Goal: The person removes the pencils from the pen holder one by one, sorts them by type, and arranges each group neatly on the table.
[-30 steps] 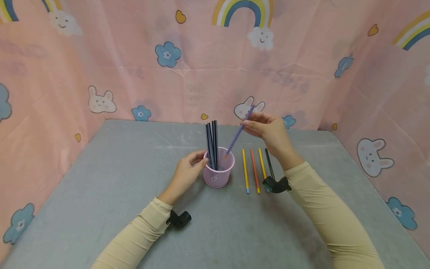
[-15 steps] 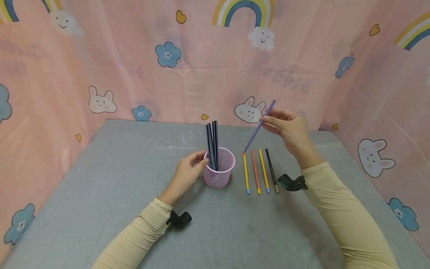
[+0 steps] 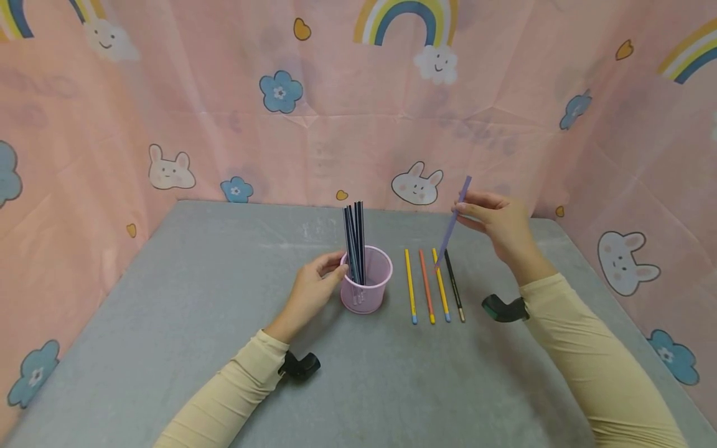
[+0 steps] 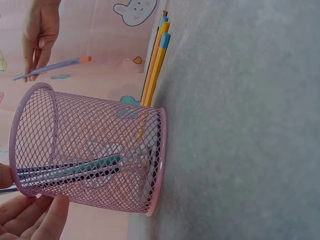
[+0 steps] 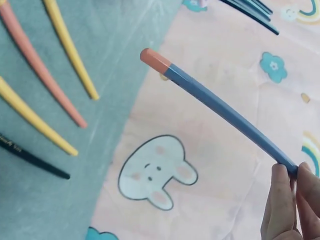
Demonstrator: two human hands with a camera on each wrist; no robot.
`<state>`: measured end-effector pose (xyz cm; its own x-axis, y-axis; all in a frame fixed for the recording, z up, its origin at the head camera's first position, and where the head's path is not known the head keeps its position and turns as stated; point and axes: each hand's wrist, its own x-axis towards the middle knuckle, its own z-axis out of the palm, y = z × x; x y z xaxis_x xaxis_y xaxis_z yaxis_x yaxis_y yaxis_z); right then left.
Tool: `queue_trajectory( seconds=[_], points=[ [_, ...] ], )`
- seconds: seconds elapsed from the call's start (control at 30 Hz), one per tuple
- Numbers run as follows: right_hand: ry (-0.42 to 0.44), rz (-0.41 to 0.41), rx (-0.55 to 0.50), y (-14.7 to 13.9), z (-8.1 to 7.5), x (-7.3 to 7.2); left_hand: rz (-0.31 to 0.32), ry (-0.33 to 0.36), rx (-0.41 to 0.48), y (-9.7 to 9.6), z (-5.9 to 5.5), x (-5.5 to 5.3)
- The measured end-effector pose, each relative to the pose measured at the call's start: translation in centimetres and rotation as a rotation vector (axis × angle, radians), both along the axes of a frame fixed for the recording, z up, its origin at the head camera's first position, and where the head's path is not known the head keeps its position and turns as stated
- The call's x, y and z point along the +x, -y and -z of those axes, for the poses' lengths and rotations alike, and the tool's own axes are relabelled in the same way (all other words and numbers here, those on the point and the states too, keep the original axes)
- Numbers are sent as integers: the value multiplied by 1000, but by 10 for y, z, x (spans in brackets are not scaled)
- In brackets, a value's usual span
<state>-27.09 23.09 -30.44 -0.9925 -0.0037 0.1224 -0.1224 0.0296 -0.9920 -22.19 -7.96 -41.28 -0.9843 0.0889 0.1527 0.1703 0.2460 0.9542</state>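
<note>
My left hand (image 3: 310, 287) grips the near-left rim of a pink mesh pencil cup (image 3: 358, 302), which stands upright on the table. Several dark pencils (image 3: 354, 239) lean together against the cup's left side. Between thumb and fingers of my right hand (image 3: 500, 229), a purple pencil (image 3: 451, 229) is pinched near its upper end. It hangs tilted, with the orange end (image 5: 156, 61) lowest. From the head view, that end overlaps a yellow pencil (image 3: 442, 292) in a row on the table. The left wrist view shows my right hand (image 4: 41, 35) beyond the cup.
Right of the cup, the row also holds another yellow pencil (image 3: 411, 289), an orange pencil (image 3: 427, 286) and a black pencil (image 3: 455, 287), roughly parallel with small gaps. The grey table (image 3: 224, 261) meets a pink printed cloth (image 3: 313, 155) at the back and sides.
My right hand has carried the purple pencil rightward, from over the cup's opening to above the pencil row. The pencil is now steeper. My left hand and the cup have stayed put.
</note>
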Motion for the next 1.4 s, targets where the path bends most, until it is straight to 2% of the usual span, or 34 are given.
queue_trajectory(
  seconds=[0.23, 0.43, 0.73, 0.93, 1.2, 1.4],
  points=[
    [53, -31, 20, -18, 9, -2, 3, -4, 11, 0, 1, -1],
    [101, -9, 47, -28, 17, -6, 6, 1, 19, 0, 1, -1],
    [151, 48, 245, -38, 29, -8, 1, 2, 19, 0, 0, 0],
    [209, 46, 282, -43, 38, -13, -2, 8, 14, -1, 1, -1],
    [325, 42, 409, -50, 54, -18, 4, 0, 9, 0, 0, 0],
    [374, 31, 448, -54, 66, -21, 4, 11, 9, 1, 0, 0]
  ],
)
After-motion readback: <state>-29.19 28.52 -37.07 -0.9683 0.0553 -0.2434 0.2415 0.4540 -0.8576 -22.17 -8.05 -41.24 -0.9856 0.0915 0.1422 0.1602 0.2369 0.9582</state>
